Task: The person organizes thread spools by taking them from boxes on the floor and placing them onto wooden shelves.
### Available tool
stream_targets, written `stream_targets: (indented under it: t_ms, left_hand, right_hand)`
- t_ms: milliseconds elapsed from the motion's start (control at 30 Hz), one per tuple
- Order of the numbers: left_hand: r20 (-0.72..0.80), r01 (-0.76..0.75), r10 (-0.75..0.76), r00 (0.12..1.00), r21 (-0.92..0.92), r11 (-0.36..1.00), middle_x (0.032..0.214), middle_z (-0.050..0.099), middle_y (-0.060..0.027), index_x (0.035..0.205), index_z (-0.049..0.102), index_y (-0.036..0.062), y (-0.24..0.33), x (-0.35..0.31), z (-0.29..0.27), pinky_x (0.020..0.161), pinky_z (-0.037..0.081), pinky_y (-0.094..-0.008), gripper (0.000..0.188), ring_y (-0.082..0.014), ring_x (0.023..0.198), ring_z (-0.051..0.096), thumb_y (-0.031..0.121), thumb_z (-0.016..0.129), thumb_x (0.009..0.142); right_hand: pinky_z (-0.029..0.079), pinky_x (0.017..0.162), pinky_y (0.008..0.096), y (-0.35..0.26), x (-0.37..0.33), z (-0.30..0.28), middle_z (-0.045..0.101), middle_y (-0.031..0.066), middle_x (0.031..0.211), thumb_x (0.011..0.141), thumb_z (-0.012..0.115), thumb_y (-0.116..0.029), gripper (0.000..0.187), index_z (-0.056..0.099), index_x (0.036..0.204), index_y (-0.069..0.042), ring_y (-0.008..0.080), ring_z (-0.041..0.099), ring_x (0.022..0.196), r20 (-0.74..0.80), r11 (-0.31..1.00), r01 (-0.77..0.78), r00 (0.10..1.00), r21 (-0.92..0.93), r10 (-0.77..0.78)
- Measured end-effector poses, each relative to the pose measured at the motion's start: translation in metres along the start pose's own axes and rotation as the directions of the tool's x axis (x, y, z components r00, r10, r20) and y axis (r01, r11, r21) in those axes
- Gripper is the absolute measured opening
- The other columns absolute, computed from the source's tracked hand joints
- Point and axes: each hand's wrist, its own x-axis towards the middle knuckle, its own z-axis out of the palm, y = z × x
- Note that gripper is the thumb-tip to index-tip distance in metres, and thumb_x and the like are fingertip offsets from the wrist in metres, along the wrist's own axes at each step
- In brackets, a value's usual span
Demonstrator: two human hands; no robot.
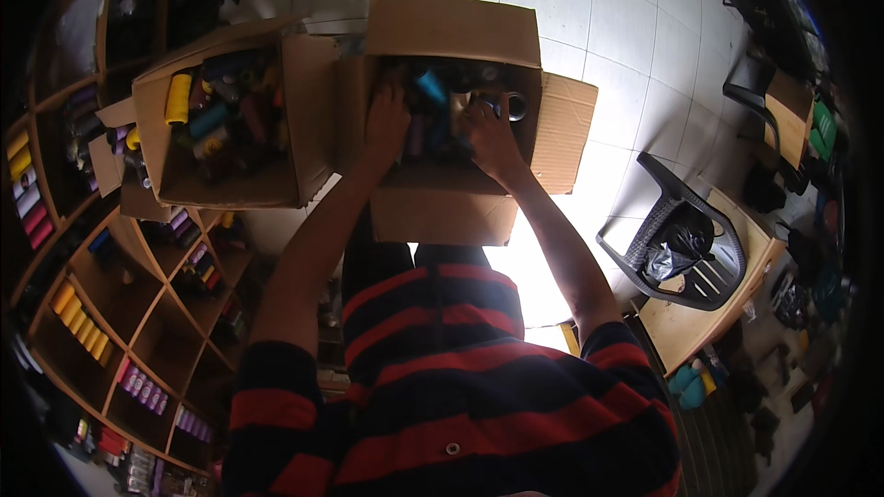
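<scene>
Brown cardboard makes up the open box (451,32), its flaps folded outward, and both of the person's hands reach down into it among jumbled thread spools. The left hand (389,120) is inside the box's left part, fingers pointing down toward the far wall; shadow covers their tips, so I cannot tell whether they grip anything. The right hand (491,135) is in the box's right half, its fingers bent beside a pale spool (459,103); whether they pinch it or only touch it, I cannot tell. A bright blue spool (430,86) lies tilted between the hands, near the middle of the box. A dark round spool (517,107) with a pale ring shows at the box's right wall.

Just left of the box stands a second carton (308,120), also full of mixed spools, with a yellow spool (179,98) upright at its left wall. Farther left of the box, wooden shelving (164,288) carries rows of orange spools (83,320) and purple spools (143,388). Well to the right of the box is a black chair (734,262) with a dark plastic bag (686,235) on its seat.
</scene>
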Motion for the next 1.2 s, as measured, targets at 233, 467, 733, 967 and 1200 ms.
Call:
stream_targets:
  t_ms: [233,467,733,967,1200]
  left_hand:
    - [0.091,0.01,0.009,0.996,-0.211,0.977,0.129,0.047,-0.0161,0.097,0.07,0.005,-0.005,-0.003,-0.014,0.101,0.036,-0.042,0.024,-0.0331,0.122,0.042,0.013,0.06,0.076]
    - [-0.026,0.004,-0.011,1.0,-0.261,0.965,0.124,0.05,-0.0167,0.091,0.069,0.0022,-0.003,-0.01,-0.025,0.098,0.041,-0.0413,0.021,-0.0332,0.118,0.045,0.007,0.062,0.072]
    - [-0.017,-0.046,0.044,0.999,-0.214,0.976,0.126,0.047,-0.0163,0.102,0.063,0.0011,-0.005,-0.018,-0.026,0.101,0.038,-0.0432,0.032,-0.035,0.117,0.044,0.008,0.061,0.072]
    - [-0.078,-0.061,0.042,0.996,-0.25,0.966,0.129,0.05,-0.0161,0.09,0.072,0.0062,-0.007,-0.019,-0.005,0.109,0.027,-0.0469,0.023,-0.035,0.129,0.036,0.018,0.056,0.078]
    - [-0.004,-0.041,0.042,0.999,-0.241,0.97,0.132,0.048,-0.0132,0.099,0.069,0.009,-0.006,-0.007,-0.004,0.103,0.033,-0.0449,0.026,-0.0327,0.127,0.039,0.015,0.058,0.077]
  right_hand:
    - [0.033,0.099,0.0544,0.013,0.008,-0.008,0.053,0.0162,0.11,0.073,0.056,0.0,0.032,0.06,0.105,-0.004,0.0314,0.047,0.11,-0.302,0.974,-0.202,0.926,0.105,0.225]
    - [0.033,0.101,0.0499,0.016,0.005,-0.003,0.053,0.0131,0.11,0.072,0.053,0.004,0.042,0.056,0.112,-0.008,0.0319,0.048,0.11,-0.264,0.948,-0.281,0.913,0.149,0.312]
    - [0.038,0.094,0.0463,0.016,0.004,-0.004,0.052,0.0135,0.111,0.072,0.054,0.003,0.043,0.056,0.114,-0.009,0.0319,0.047,0.112,-0.216,0.95,-0.299,0.925,0.09,0.311]
    - [0.039,0.094,0.0459,0.011,0.007,-0.009,0.051,0.014,0.115,0.074,0.054,0.002,0.041,0.056,0.114,-0.009,0.0325,0.047,0.114,-0.225,0.949,-0.298,0.922,0.105,0.314]
    - [0.041,0.094,0.045,0.016,0.0,-0.012,0.051,0.0174,0.115,0.077,0.051,0.005,0.038,0.057,0.112,-0.007,0.0364,0.048,0.112,-0.295,0.923,-0.268,0.89,0.277,0.347]
